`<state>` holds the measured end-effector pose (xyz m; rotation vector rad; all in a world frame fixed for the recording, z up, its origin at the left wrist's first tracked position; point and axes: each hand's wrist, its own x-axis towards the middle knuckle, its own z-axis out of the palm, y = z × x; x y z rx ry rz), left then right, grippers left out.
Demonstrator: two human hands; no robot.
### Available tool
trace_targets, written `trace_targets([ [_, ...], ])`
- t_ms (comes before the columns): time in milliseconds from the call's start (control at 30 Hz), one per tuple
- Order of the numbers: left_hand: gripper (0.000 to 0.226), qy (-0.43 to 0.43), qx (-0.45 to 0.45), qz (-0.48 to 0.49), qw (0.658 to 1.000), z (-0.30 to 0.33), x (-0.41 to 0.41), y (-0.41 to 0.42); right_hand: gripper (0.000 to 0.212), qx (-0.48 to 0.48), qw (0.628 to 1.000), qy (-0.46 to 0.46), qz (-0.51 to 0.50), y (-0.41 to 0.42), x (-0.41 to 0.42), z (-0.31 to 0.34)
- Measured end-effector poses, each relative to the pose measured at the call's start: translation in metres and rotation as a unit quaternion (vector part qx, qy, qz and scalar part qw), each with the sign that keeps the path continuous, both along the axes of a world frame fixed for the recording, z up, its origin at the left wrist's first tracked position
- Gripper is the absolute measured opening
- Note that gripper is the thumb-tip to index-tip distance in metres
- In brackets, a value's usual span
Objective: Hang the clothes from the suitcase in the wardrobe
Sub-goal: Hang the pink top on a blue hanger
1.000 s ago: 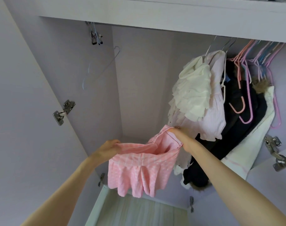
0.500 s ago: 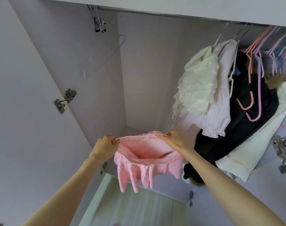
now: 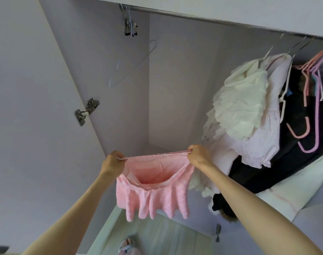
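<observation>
An empty wire hanger (image 3: 133, 65) hangs at the left of the wardrobe rail (image 3: 194, 15). Below, the left hand (image 3: 112, 162) and right hand (image 3: 198, 156) each pinch the pink skirt (image 3: 153, 186) waistband, stretching it taut before hung garments (image 3: 249, 111).

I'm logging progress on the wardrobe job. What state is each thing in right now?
Pink skirt: off any hanger, waistband stretched open between both hands.
Left hand: grips the waistband's left end.
Right hand: pinches the waistband's right end.
Clip hanger: on the rail, empty.
Wire hanger: hanging, empty.
Cream ruffled top: hung on the rail.
Pink hangers: on the rail, empty.
Wardrobe door: open.
</observation>
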<state>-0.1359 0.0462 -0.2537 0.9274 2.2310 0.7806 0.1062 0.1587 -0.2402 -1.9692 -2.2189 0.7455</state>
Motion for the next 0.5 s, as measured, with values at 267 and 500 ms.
trace_targets([
  [267, 0.019, 0.075, 0.016, -0.042, 0.996, 0.022, -0.054, 0.035, 0.025, -0.038, 0.999, 0.017, -0.018, 0.036, -0.051, 0.008],
  [500, 0.009, 0.001, 0.09, -0.023, 0.996, 0.04, -0.093, 0.055, 0.014, -0.107, 0.993, 0.037, 0.022, 0.068, -0.115, 0.022],
])
